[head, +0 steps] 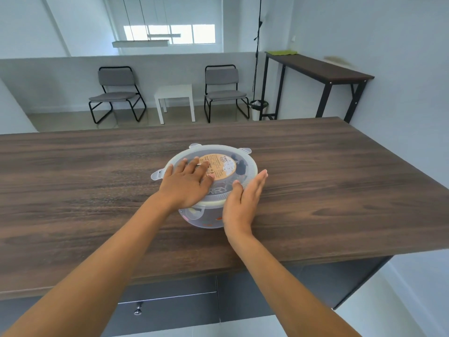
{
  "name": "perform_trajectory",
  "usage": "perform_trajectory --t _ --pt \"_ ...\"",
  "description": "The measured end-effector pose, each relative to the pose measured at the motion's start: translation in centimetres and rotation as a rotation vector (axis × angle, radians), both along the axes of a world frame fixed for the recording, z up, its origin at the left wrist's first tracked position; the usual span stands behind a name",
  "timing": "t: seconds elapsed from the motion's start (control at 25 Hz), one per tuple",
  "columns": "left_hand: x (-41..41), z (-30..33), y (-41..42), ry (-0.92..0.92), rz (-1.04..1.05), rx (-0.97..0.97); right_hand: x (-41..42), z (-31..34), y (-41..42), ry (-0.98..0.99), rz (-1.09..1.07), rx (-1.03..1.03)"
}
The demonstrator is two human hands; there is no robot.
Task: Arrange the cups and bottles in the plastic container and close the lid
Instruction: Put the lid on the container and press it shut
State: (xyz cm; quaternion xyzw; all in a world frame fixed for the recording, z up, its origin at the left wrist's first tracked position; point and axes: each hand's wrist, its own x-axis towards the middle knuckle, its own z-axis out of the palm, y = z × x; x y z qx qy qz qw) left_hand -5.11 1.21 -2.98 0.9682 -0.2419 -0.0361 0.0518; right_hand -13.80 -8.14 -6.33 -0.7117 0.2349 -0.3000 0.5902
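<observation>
A round translucent plastic container (206,218) stands in the middle of the wooden table (315,190). Its translucent lid (245,166) lies on top, with a round tan label in the centre and small tabs around the rim. My left hand (187,183) lies flat on the lid's near left part, fingers spread. My right hand (245,200) rests flat against the container's right side, fingers straight, thumb on the lid's rim. Dark and coloured shapes show dimly through the lid and wall; I cannot tell what they are.
The table's near edge runs just in front of me, with a grey drawer and knob (138,311) below. Beyond the table stand two grey chairs (116,93), a small white side table (175,100) and a tall dark desk (315,71) at the right wall.
</observation>
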Motion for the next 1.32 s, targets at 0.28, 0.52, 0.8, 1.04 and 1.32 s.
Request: perform_trajectory --t 0.28,0.52,0.8,1.04,1.32 --pt "-0.4 0.3 0.2 -0.009 -0.011 -0.026 1.5 2.2 -7.5 0.134 0.34 -0.337" --pt "-0.6 0.2 0.1 -0.008 -0.002 -0.054 6.4 4.7 -10.8 0.447 0.522 -0.613" --pt "-0.3 -0.3 -0.1 -0.039 0.006 -0.069 7.3 3.9 -11.2 0.424 0.468 -0.493" --pt "-0.3 -0.3 -0.1 -0.046 0.01 -0.094 6.6 4.3 -10.7 0.449 0.502 -0.569" --pt "-1.5 -0.4 0.3 -0.199 0.014 -0.398 3.2 3.9 -8.0 0.438 0.773 -1.189"
